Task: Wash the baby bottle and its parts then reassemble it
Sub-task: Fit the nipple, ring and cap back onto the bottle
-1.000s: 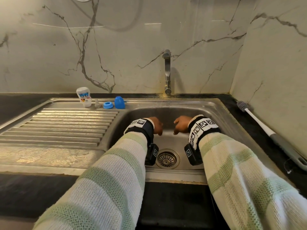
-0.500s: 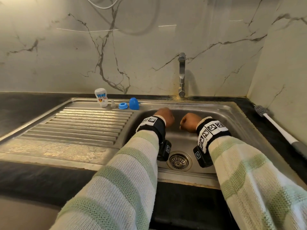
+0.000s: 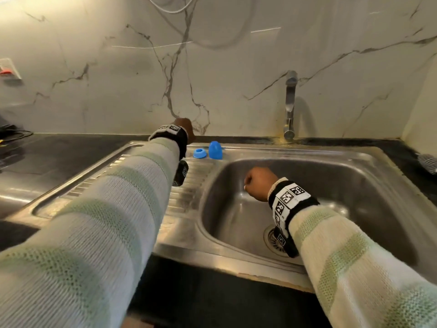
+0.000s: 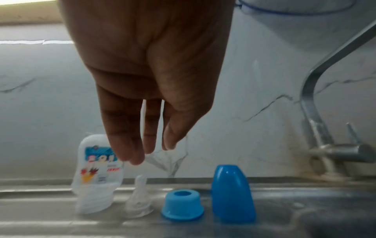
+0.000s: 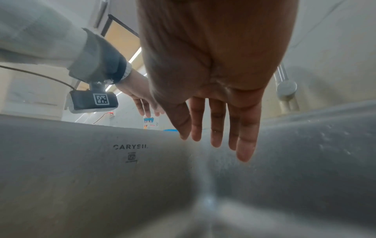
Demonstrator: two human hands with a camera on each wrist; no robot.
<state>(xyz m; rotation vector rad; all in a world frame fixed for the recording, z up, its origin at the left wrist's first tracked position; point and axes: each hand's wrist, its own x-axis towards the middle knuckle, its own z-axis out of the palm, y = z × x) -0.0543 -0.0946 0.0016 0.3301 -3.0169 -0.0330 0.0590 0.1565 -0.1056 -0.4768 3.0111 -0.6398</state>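
The steel sink (image 3: 369, 162) fills most of my view, its basin on my right and the ribbed draining board (image 3: 189, 185) on my left, with the marble wall behind and the tap (image 3: 290, 107) standing at the back rim. My left arm, in its striped sleeve (image 3: 101, 209), stretches across the draining board to the back ledge. My right hand (image 3: 259, 183) hangs over the basin, clear of the steel; from my head it looks bunched, but the wrist camera shows its fingers (image 5: 246, 145) straight, pointing down and holding nothing. My left hand (image 4: 150, 77) is up at the back ledge, fingers long and loose, close together, nothing in them; the tips hover just above the bottle and I can't tell if they touch it. There is the baby bottle (image 4: 97, 175), clear with a printed label, standing at the left end of the row on the back ledge of the sink. Just right of it is the clear teat (image 4: 139, 202), upright on its base. Next comes the blue screw ring (image 4: 183, 204), and at the right end, nearest the basin, the blue cap (image 4: 231, 194), standing on end. All four parts are apart from one another, in a line.
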